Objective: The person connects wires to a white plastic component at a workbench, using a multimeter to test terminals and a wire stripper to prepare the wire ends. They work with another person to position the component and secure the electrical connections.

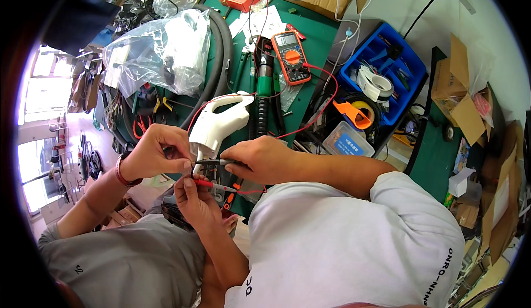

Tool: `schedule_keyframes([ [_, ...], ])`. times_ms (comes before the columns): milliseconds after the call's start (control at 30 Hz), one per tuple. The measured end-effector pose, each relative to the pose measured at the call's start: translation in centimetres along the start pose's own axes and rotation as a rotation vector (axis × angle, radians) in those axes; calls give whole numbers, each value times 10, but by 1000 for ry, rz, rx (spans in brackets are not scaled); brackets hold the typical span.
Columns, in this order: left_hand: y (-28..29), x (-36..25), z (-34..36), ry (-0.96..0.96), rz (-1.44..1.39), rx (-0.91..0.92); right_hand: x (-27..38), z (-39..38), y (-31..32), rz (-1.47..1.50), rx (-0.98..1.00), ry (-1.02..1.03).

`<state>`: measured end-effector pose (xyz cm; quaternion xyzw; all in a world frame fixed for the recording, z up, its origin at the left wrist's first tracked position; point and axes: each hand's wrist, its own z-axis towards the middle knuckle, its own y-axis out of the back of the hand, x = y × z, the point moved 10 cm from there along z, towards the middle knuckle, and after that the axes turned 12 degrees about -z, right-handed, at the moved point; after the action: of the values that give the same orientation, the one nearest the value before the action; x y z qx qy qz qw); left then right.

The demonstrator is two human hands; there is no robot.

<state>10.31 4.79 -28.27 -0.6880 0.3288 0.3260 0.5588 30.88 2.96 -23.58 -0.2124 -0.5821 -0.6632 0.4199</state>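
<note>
My right hand point(251, 158) grips a black test probe point(213, 162), its tip pointing left toward a small part at the co-worker's fingertips. Just below, my left hand point(193, 200) pinches a red test probe point(218, 186) near the same spot. A co-worker's hand point(163, 150) with a red wristband comes in from the left, holding the small part, which is mostly hidden by fingers. Directly beyond our hands lies a white pistol-shaped plastic housing point(218, 125). An orange multimeter point(291, 57) with a lit screen lies farther back, a red lead running from it.
A clear plastic bag point(160, 53) and a thick black cable point(225, 48) cover the bench's left. Beside the multimeter lies a green-and-black handle-like tool point(264, 81). A blue bin point(409, 81) of tapes and tools stands right. Cardboard boxes point(459, 92) sit farther right. The co-worker stands close left.
</note>
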Motion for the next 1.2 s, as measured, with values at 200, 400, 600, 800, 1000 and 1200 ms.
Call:
schedule_keyframes([
  [200,4,3,2,1,0,-16,0,12,-10,93,42,7],
  [400,22,4,2,-4,-18,-66,-1,20,-19,153,127,-19],
  [600,7,1,-3,-21,75,-13,-1,22,-25,144,122,-10],
  [800,7,-3,-9,-8,46,-75,1,22,-37,162,173,-31],
  [1000,11,1,-6,-25,17,-55,2,23,-35,139,114,-58],
  [1200,15,-1,-5,-64,18,-60,5,25,-36,136,197,-95],
])
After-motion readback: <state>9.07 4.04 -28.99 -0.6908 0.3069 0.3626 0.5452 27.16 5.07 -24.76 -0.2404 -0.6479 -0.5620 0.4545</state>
